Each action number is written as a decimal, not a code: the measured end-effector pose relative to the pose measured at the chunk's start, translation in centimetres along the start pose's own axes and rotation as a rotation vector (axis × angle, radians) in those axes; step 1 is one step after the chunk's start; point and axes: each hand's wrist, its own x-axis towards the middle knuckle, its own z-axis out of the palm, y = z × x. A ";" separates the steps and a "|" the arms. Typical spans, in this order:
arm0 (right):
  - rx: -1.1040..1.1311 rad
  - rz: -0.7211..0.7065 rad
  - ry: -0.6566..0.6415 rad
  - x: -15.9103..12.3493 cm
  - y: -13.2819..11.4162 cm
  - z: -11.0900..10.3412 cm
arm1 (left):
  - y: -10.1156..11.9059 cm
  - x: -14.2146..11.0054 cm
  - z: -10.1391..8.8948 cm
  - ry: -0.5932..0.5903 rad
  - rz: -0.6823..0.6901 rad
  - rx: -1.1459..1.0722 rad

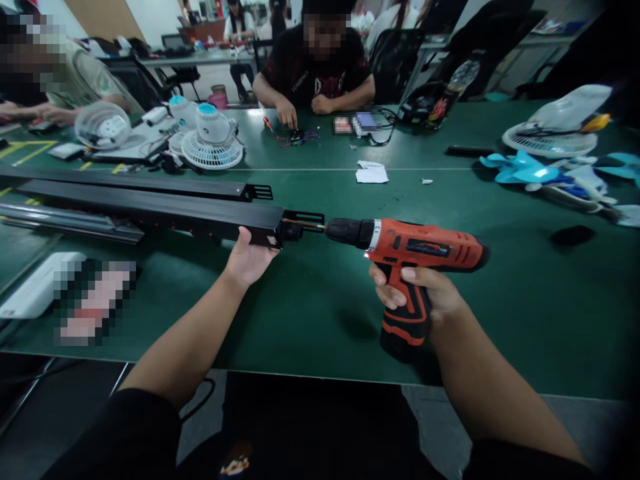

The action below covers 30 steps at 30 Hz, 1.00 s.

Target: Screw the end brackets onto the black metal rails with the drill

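My right hand point(410, 287) is wrapped round the handle of an orange and black cordless drill point(430, 247), whose small lamp glows red. From its chuck a long thin bit points left and meets the end of a long black metal bar point(200, 212). My left hand point(250, 260) grips that bar from below near its right end, thumb on the near side. A slotted black bracket point(313, 218) sticks out at this end, beside a short black round fitting point(293, 232). Whether the bit's tip touches a screw is hidden.
Behind lies a second black bar point(200, 187); a shiny dark strip point(75, 219) is at left. Small white fans point(213, 143) and blue fan blades point(523, 167) stand farther back. A person point(320, 67) sits opposite, hands over a small circuit board point(297, 137). White paper point(371, 172) lies mid-table.
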 end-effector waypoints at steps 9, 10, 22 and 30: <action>-0.038 0.004 -0.007 0.0 0.0 0.0 | 0.0 0.1 0.0 0.038 -0.001 0.021; -0.035 0.004 -0.007 0.0 0.0 0.0 | -0.1 0.1 -0.1 0.032 0.000 0.026; -0.039 0.019 -0.002 -0.2 0.4 -0.6 | -0.3 0.4 -0.9 -0.010 0.012 0.011; -0.020 0.025 0.034 -0.2 0.1 0.0 | -0.1 0.2 -0.3 -0.014 0.018 0.001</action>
